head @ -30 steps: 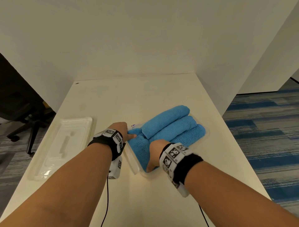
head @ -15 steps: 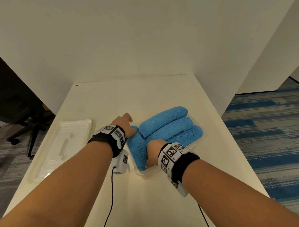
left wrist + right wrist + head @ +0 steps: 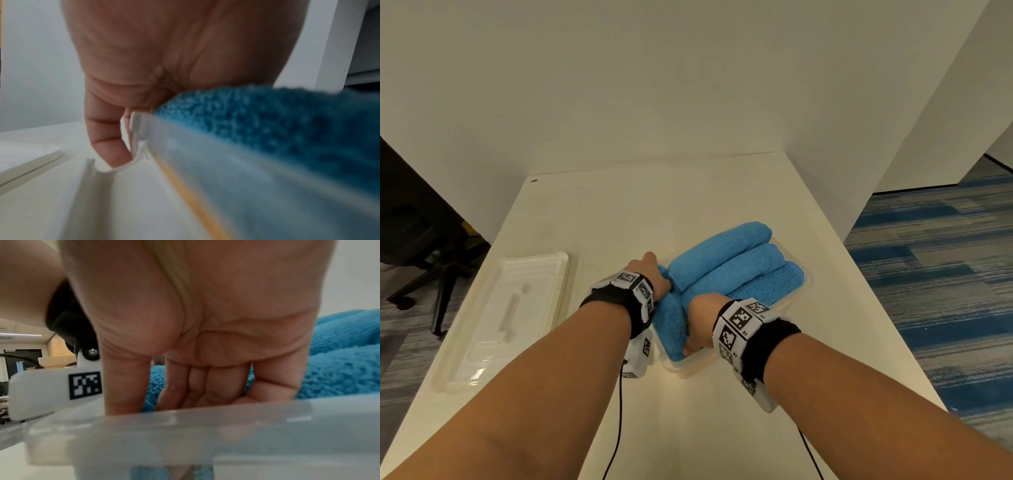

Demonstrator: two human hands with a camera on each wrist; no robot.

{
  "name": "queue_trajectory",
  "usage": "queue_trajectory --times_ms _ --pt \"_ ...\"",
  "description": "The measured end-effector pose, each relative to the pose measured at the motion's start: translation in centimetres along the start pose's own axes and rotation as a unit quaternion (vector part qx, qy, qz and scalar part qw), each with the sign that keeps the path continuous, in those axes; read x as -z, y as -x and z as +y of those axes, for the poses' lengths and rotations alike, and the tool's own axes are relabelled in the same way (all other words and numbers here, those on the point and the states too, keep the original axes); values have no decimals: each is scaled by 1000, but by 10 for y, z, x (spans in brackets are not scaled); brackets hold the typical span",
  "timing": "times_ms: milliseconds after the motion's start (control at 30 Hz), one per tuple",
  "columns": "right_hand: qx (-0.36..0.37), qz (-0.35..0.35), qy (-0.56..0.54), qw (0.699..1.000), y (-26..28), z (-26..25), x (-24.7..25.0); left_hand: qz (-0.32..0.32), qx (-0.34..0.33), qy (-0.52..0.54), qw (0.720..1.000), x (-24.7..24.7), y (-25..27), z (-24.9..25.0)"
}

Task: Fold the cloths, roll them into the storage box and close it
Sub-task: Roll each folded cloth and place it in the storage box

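A clear storage box (image 3: 805,283) holds three rolled blue cloths (image 3: 726,246) lying side by side. A fourth blue roll (image 3: 671,325) lies across their near-left ends. My left hand (image 3: 650,274) presses on the far end of this roll; its palm rests on the cloth (image 3: 287,129), and one finger (image 3: 107,141) hangs straight down outside the box wall (image 3: 226,178). My right hand (image 3: 700,318) presses the roll's near end, its straight fingers (image 3: 205,386) pointing down inside the box rim (image 3: 185,434) against the cloth (image 3: 339,369).
The box's white lid (image 3: 510,315) lies flat on the table's left side, apart from the box. White partition walls close the table (image 3: 654,205) at the back and right. A black office chair (image 3: 421,260) stands past the left edge.
My left hand has shifted a little farther along the roll's far end and sits lower on it. The right hand stays pressed on the near end.
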State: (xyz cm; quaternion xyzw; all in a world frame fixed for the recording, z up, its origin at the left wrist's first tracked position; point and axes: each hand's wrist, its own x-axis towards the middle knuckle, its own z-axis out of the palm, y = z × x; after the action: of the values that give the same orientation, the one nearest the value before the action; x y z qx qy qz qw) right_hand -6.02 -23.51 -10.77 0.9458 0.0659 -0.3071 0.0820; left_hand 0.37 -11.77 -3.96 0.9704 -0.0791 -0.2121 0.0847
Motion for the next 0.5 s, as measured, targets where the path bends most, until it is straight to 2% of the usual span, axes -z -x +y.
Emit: queue_trajectory --times_ms 100,233,367,500 --pt "12 2 -19 1000 8 -1 8 12 -8 -25 1000 -2 -4 -2" --pt "3 -23 -7 1000 3 -1 4 21 -22 -46 998 -3 -8 -3" --pt "23 -46 18 999 4 -7 8 27 -27 -45 998 -5 -10 -4" --pt "59 -39 16 997 -11 -9 -1 3 -22 -27 999 -3 -9 -3"
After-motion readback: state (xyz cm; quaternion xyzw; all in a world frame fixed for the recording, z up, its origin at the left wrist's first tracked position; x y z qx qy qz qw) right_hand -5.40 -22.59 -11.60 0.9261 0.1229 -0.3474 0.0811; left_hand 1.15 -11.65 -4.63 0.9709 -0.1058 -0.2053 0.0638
